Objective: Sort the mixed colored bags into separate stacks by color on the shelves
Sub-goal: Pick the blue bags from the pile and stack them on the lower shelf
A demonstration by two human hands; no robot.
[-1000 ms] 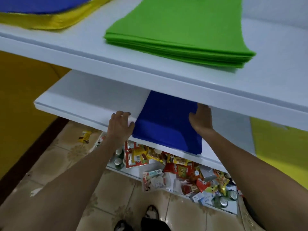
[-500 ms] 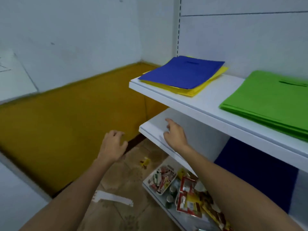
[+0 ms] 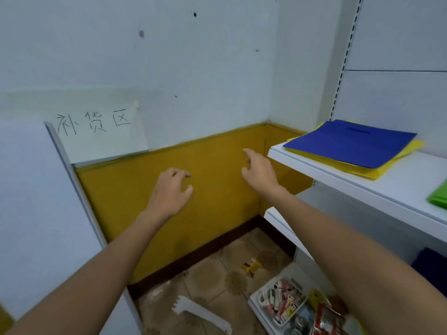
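Observation:
A blue bag [image 3: 348, 142] lies on top of yellow bags [image 3: 377, 169] at the left end of the upper white shelf [image 3: 362, 187]. The corner of a green stack [image 3: 439, 198] shows at the right edge of that shelf. A dark blue stack [image 3: 433, 267] sits on the lower shelf [image 3: 278, 221], mostly hidden. My left hand [image 3: 169, 192] hangs in the air in front of the yellow wall, fingers loosely curled and holding nothing. My right hand [image 3: 258, 169] is raised just left of the upper shelf's end, fingers relaxed, empty.
A white panel [image 3: 36, 213] with a handwritten paper sign [image 3: 96, 131] stands at the left. On the tiled floor lie a white bracket [image 3: 203, 316], a small yellow packet [image 3: 251, 267] and a tray of snack packets [image 3: 280, 301] under the shelves.
The view has swung left, away from the shelves. Both hands left the blue stack on the lower shelf and rose; they now float empty in front of the yellow wall.

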